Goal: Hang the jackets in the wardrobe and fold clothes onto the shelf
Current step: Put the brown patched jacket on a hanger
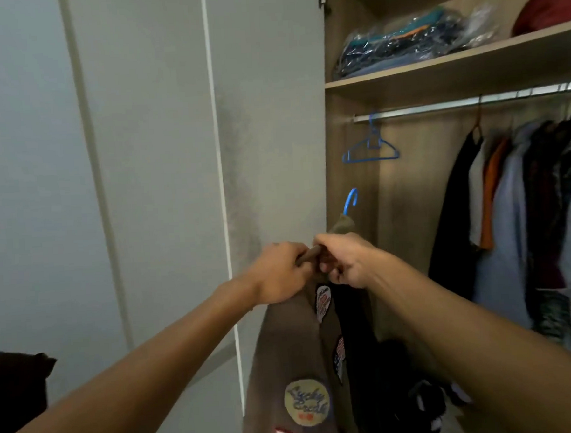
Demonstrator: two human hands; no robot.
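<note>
A brown jacket (291, 355) with several sewn patches hangs down in front of me, just left of the open wardrobe. My left hand (282, 272) grips its collar from the left. My right hand (344, 263) pinches the collar from the right, close beside the left hand. A blue hanger hook (351, 201) sticks up out of the jacket's neck above my hands; the rest of that hanger is hidden inside the jacket. The metal rail (437, 106) runs across the wardrobe above and to the right.
An empty blue hanger (371, 145) hangs at the rail's left end. Several dark, orange and grey garments (521, 204) fill the right side. The wooden shelf (451, 70) holds clothes in plastic bags (407, 42) and a red cushion (551, 3). A white wardrobe door (269, 118) stands to the left.
</note>
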